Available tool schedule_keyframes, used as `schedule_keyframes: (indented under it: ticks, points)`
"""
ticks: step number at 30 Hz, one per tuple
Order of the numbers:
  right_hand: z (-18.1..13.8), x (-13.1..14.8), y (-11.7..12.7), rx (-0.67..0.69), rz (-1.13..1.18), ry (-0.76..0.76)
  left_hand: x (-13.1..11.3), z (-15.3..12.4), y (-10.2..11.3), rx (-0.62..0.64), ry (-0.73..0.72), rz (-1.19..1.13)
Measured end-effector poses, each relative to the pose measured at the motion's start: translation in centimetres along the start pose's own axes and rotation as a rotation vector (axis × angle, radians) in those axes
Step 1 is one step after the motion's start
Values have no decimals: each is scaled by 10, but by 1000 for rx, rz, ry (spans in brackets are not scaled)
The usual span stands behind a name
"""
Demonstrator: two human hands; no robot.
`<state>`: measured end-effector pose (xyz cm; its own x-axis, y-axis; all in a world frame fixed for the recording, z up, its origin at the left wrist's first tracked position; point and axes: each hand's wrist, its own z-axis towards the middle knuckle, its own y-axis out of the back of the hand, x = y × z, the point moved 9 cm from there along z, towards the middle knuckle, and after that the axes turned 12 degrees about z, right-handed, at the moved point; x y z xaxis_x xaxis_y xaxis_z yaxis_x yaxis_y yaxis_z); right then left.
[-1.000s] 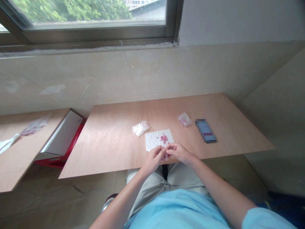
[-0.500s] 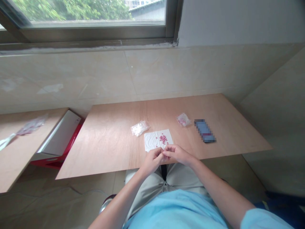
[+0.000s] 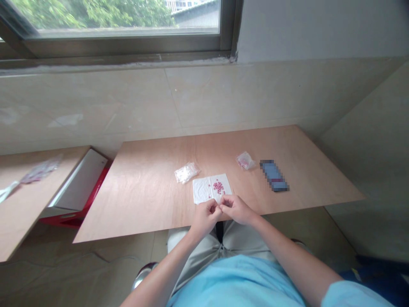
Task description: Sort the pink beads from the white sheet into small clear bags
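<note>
My left hand (image 3: 207, 215) and my right hand (image 3: 235, 207) meet fingertip to fingertip over the near edge of the table. Both are closed in a pinch, and whatever sits between the fingers is too small or hidden to make out. Just beyond them lies a white paper napkin (image 3: 201, 188), its near edge partly covered by my hands. A loose cluster of small pinkish-red beads (image 3: 218, 186) rests on its right half, with a few strays to the left.
Behind the napkin lies a clear plastic bag (image 3: 187, 172); a second small bag (image 3: 245, 160) with reddish bits is farther right. A blurred-out phone (image 3: 274, 175) lies on the wooden table (image 3: 143, 192). At left stands another table (image 3: 19, 217) with plastic packets (image 3: 41, 168).
My fingers have shifted slightly, with the fingertips pinched more closely together and the right-hand fingers curled further in. The items on the table stay in place.
</note>
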<state>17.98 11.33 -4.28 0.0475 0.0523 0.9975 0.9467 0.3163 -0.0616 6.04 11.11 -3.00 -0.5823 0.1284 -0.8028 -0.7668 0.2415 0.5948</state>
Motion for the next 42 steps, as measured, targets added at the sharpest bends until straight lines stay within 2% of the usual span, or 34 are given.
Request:
schedule_keyframes:
  ticks: [3, 5, 8, 13, 15, 20, 28, 34, 36, 38, 42]
  points:
    - [-2, 3, 12, -131, -121, 43, 5, 0, 5, -49, 26, -6]
    - [-2, 2, 17, -164, -128, 47, 7, 0, 8, -57, 28, -29]
    - [1, 1, 19, -129, -39, 11, -3, -1, 13, -49, -38, -30]
    - [2, 9, 10, 24, 214, -45, -41, -7, 22, -82, -321, 34]
    - [1, 11, 4, 73, 277, -78, -47, -8, 17, -45, -374, 52]
    - [-1, 16, 0, 115, 264, -99, -40, -6, 6, 64, -362, 60]
    - [1, 4, 11, 61, 157, -110, -40, -1, 12, 64, -335, 58]
    - [1, 1, 14, 48, 148, -104, -30, 2, 10, 86, -238, 9]
    - [4, 1, 21, 4, 141, -80, -21, 6, 13, 85, -195, 28]
    - [8, 1, 36, -107, 62, -19, -8, 11, 22, 57, -165, 83]
    - [15, -4, 64, -383, -100, 110, 18, 26, 58, -84, -154, 317]
